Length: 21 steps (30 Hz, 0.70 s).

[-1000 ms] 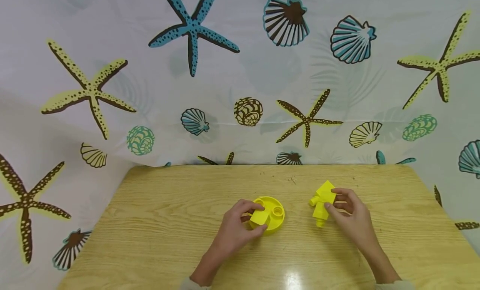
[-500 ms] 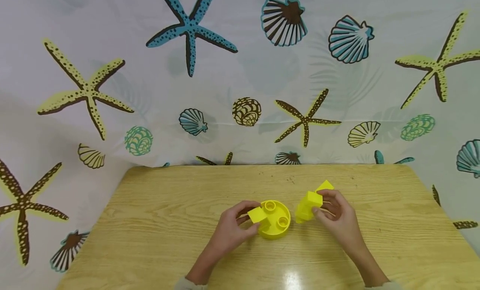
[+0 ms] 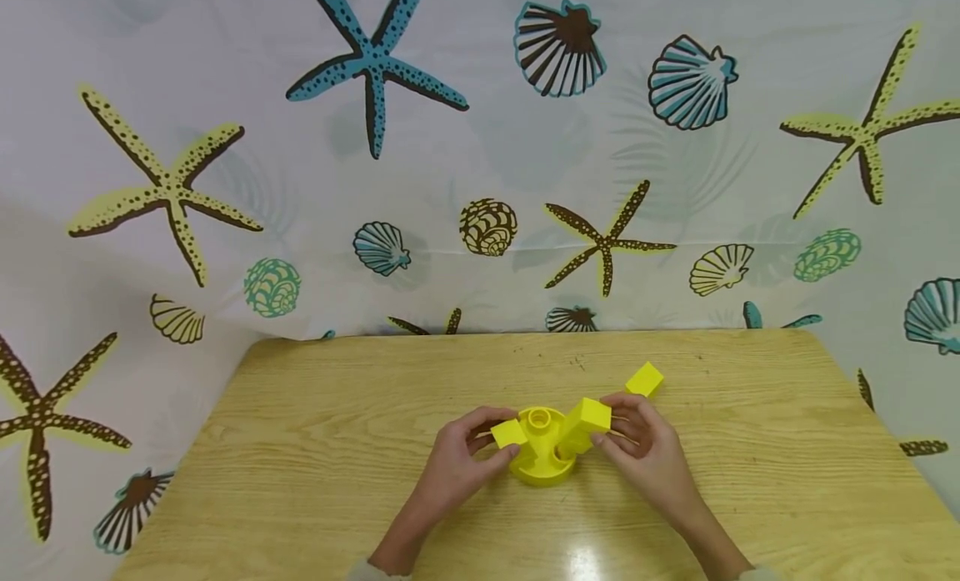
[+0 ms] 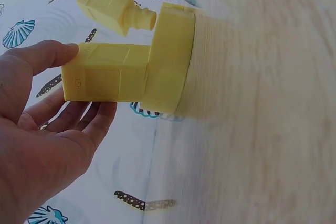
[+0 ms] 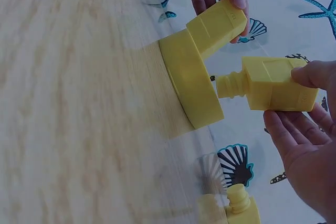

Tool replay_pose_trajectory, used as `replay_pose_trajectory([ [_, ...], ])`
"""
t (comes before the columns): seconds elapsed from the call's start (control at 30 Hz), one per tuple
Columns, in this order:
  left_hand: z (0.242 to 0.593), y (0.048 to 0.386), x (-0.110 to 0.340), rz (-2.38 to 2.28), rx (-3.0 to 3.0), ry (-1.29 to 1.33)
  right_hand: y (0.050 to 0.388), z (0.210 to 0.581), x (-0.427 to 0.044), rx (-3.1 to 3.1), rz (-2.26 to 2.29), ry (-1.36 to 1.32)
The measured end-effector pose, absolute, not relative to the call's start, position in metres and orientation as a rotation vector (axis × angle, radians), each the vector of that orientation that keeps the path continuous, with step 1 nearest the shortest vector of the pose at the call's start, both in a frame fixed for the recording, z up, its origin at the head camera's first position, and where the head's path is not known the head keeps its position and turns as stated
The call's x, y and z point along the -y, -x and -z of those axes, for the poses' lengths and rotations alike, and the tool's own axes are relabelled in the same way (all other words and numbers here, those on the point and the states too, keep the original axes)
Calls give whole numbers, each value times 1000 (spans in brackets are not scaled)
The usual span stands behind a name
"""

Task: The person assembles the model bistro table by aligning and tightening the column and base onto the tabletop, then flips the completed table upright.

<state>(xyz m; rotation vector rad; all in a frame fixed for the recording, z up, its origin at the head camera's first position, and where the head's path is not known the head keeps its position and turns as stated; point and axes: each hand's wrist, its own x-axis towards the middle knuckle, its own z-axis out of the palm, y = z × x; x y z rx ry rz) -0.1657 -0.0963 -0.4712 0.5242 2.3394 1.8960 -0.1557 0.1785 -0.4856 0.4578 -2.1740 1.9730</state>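
A round yellow base with raised rings stands on the table. My left hand pinches a square-sided yellow block whose lower end is inside the base, at its left side. My right hand grips a second yellow block, tilted, its ribbed neck toward the base. In the right wrist view that neck is at the base's rim; whether they touch I cannot tell. The left wrist view shows the left block upright against the base.
Behind my right hand a third yellow block lies on the wooden table. A cloth printed with starfish and shells hangs behind the table and at its sides.
My right hand has lifted a block away from the one left lying on the table and brought it left to the base. The base moved right, then slightly back left, with my left hand still on its block.
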Motion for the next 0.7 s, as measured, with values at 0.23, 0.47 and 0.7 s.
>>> replay_pose_trajectory([
  [0.23,474,167,98,-1917,-2316,-516,154,489,-173,2184,-1993,-499],
  [0.47,476,167,98,-1915,-2323,-507,152,494,-169,2218,-1991,-495],
  [0.7,478,168,99,-1919,-2315,-511,150,494,-170,2244,-1912,-543],
])
